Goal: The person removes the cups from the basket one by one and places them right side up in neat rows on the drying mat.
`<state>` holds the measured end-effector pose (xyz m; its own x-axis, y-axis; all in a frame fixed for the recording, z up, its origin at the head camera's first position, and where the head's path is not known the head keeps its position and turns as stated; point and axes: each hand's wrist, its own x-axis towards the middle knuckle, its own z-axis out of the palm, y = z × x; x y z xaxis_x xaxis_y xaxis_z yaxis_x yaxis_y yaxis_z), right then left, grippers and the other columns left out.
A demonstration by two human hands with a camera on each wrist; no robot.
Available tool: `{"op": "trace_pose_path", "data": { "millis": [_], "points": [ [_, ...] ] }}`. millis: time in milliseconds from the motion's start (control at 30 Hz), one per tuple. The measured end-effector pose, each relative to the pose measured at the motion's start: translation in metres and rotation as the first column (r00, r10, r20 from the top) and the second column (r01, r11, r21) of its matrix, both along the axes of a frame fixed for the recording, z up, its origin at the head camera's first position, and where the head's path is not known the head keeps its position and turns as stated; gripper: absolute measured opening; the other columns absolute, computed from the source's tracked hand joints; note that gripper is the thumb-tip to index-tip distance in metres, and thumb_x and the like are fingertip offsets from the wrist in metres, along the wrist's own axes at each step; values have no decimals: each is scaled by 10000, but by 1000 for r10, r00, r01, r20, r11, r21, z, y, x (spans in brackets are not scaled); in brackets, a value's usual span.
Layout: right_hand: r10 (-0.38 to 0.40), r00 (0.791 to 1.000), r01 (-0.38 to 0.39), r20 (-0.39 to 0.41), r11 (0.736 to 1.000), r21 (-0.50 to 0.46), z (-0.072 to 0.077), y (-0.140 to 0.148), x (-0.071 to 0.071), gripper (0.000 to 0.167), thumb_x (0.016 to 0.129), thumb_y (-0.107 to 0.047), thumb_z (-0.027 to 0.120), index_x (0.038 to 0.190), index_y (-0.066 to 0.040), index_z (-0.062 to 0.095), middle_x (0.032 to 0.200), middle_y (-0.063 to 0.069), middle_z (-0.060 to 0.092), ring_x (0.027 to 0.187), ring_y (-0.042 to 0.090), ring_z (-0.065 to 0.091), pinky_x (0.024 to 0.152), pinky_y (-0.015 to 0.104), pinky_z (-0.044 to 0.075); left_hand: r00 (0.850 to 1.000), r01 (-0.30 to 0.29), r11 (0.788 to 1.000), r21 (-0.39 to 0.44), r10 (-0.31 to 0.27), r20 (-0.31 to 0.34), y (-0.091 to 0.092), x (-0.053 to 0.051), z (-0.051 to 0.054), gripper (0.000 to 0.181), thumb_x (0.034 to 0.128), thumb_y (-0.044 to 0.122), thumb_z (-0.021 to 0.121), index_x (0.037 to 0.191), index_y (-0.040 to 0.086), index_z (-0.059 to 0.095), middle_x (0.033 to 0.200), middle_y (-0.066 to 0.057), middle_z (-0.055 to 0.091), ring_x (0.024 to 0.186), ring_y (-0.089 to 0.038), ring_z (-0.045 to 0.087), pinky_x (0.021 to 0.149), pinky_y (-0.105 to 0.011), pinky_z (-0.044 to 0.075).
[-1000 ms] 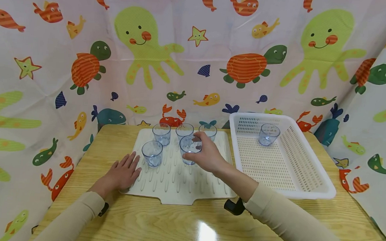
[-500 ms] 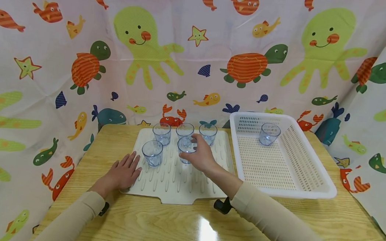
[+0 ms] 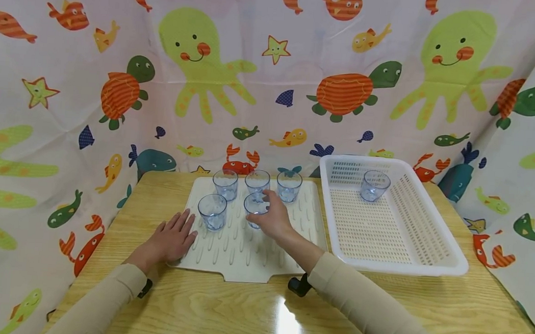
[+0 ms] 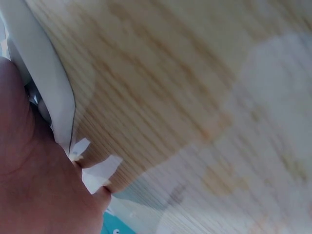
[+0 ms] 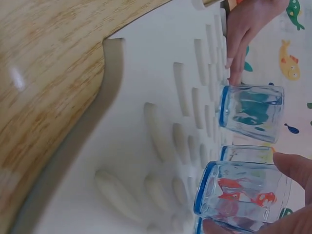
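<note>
My right hand [image 3: 273, 220] holds a clear bluish glass [image 3: 253, 218] near the middle of the white ridged draining board [image 3: 248, 260], thumb on the near side and fingers on the far side. In the right wrist view the same glass [image 5: 239, 195] stands upright, its blue base at the board. Left of it on the board is another glass [image 3: 212, 213]. A row of three glasses stands behind: left glass [image 3: 226, 186], middle glass [image 3: 257, 180], right glass [image 3: 288, 187]. My left hand [image 3: 171, 240] rests flat, fingers straight, across the board's left edge.
A white slotted plastic basket [image 3: 450, 265] stands to the right of the board, with one glass [image 3: 374, 187] at its back. The wooden table [image 3: 222, 312] extends in front. A curtain with sea animals [image 3: 262, 110] hangs behind and at both sides.
My right hand has moved slightly left and down with the glass, which now stands beside the front left glass. My left hand has stayed in place.
</note>
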<state>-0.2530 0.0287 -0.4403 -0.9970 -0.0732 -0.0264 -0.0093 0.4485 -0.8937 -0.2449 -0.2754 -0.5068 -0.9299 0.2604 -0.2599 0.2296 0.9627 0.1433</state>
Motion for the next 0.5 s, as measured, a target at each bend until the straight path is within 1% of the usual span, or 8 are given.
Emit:
{"op": "trace_pose_path", "data": {
  "millis": [167, 233, 400, 500],
  "points": [
    [18, 1000, -18, 8, 1000, -15, -7, -1, -3, 793, 858, -179, 834, 1526, -79, 419, 1502, 166, 508, 1361, 393, 493, 1082, 512, 453, 1000, 6, 1000, 16, -6, -7, -1, -1, -2, 728, 1096, 480, 292, 1639, 29, 112, 1709, -206, 0, 1555, -460, 17, 1181, -718, 42],
    [27, 1000, -27, 2, 1000, -16, -8, -1, -4, 792, 858, -180, 832, 1526, -75, 419, 1498, 165, 512, 1356, 392, 498, 1077, 512, 457, 1000, 7, 1000, 21, -7, -5, 0, 1, 0, 728, 1096, 482, 286, 1639, 28, 112, 1709, -206, 2, 1556, -458, 16, 1184, -713, 42],
    [48, 999, -49, -4, 999, -10, -9, -2, -5, 785, 866, -175, 826, 1528, -68, 419, 1495, 159, 519, 1357, 389, 500, 1079, 516, 457, 1000, 2, 1000, 21, -3, 12, 4, 4, 9, 731, 1097, 485, 285, 1640, 29, 110, 1710, -205, -1, 1556, -456, 8, 1187, -708, 37],
    [48, 999, -48, 2, 999, -1, -9, -3, -6, 781, 866, -192, 831, 1524, -81, 426, 1494, 147, 525, 1352, 377, 508, 1078, 511, 460, 1000, 5, 1000, 22, -6, 17, 5, 4, 10, 739, 1096, 497, 285, 1640, 26, 117, 1710, -207, 7, 1555, -458, 13, 1186, -711, 36]
  ]
}}
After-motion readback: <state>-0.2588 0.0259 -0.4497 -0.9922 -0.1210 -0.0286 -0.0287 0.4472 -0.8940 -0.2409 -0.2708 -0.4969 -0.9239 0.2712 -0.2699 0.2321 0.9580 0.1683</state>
